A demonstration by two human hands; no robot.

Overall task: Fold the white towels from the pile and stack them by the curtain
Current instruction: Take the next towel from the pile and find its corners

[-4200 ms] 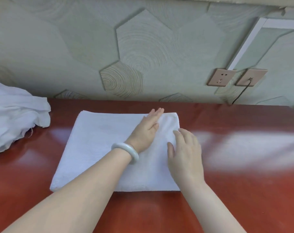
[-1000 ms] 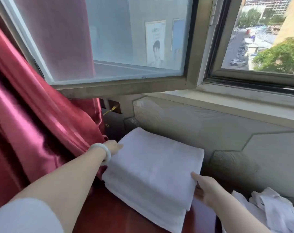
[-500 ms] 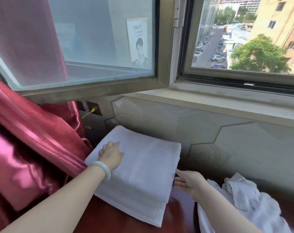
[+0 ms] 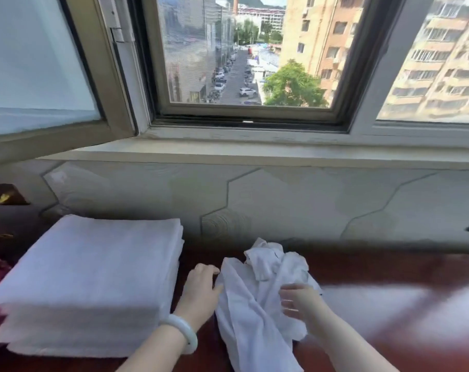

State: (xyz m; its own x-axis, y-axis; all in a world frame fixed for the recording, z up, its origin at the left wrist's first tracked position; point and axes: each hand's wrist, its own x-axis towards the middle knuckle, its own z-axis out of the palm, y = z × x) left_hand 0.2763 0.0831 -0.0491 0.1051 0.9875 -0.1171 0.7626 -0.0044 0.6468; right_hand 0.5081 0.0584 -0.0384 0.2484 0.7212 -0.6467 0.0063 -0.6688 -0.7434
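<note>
Towels of crumpled white cloth (image 4: 257, 304) lie heaped between the hands: left hand (image 4: 201, 288) loosely curled at their edge, grip unclear; right hand (image 4: 300, 302) spread slack on top. Folded white towel stack (image 4: 93, 277) sits just left of the left hand

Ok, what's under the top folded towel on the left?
Lower folded towels, their layered edges showing at the front and right side. The dark red table carries them, but the surface directly beneath is covered.
</note>
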